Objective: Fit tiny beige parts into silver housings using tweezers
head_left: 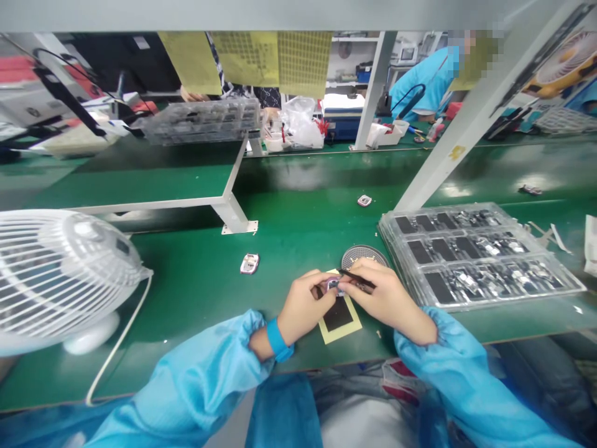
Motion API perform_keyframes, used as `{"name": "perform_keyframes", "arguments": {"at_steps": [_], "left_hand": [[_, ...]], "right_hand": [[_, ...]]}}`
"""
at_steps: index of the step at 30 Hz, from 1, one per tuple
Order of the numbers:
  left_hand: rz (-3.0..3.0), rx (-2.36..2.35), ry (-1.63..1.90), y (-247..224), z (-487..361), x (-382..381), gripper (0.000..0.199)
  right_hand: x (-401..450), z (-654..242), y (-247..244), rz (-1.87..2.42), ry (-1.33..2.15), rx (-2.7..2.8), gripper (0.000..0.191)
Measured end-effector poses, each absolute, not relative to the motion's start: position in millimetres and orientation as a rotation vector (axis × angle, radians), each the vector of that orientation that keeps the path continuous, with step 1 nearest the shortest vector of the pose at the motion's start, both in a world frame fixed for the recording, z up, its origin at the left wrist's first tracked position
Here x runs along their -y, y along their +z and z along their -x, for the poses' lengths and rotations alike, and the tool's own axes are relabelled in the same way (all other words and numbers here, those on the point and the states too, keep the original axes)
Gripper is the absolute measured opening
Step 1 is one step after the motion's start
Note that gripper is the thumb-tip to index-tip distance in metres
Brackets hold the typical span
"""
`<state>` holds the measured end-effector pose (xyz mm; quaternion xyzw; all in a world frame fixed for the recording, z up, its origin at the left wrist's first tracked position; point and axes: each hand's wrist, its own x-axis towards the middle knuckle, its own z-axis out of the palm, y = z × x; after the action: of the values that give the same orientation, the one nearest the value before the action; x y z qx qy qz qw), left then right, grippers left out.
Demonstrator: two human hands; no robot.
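Observation:
Between my hands is a small light-coloured device part (333,284), partly hidden by my fingers. My left hand (305,305) pinches it from the left side. Black tweezers (357,278) are gripped in my right hand (385,294), their tip close to the part. Below the hands lies a yellow-edged sheet with a black centre (339,315). A round perforated dish (362,254) sits just behind my right hand, partly covered by it. One similar part (250,264) rests on the green bench to the left, and another (364,200) lies farther back.
A white fan (69,274) stands at the left, its cord running to the bench's front edge. Stacked clear trays of parts (480,255) lie at the right, beside a slanted white post (459,134). A raised green shelf (153,171) is at the back left. Other people work beyond.

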<state>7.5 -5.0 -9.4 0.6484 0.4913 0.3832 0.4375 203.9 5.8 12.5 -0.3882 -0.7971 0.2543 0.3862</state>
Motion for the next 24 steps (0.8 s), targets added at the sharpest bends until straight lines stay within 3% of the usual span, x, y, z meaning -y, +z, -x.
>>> {"name": "perform_keyframes", "arguments": {"at_steps": [9, 15, 21, 24], "left_hand": [[-1.703, -1.226, 0.943, -10, -6, 3, 0.027], [-1.617, -1.219, 0.916, -11, -5, 1, 0.024], [-1.248, -1.097, 0.898, -11, -6, -3, 0.034], [-1.201, -1.088, 0.891, -10, -6, -4, 0.036]], "right_hand": [[-1, -206, 2, 0.994, 0.566, 2.146, 0.009], [-6, -209, 11, 1.064, 0.688, 2.146, 0.01], [-11, -225, 10, 1.473, 0.352, 2.068, 0.02], [-2, -223, 12, 1.43, 0.408, 2.041, 0.02]]}}
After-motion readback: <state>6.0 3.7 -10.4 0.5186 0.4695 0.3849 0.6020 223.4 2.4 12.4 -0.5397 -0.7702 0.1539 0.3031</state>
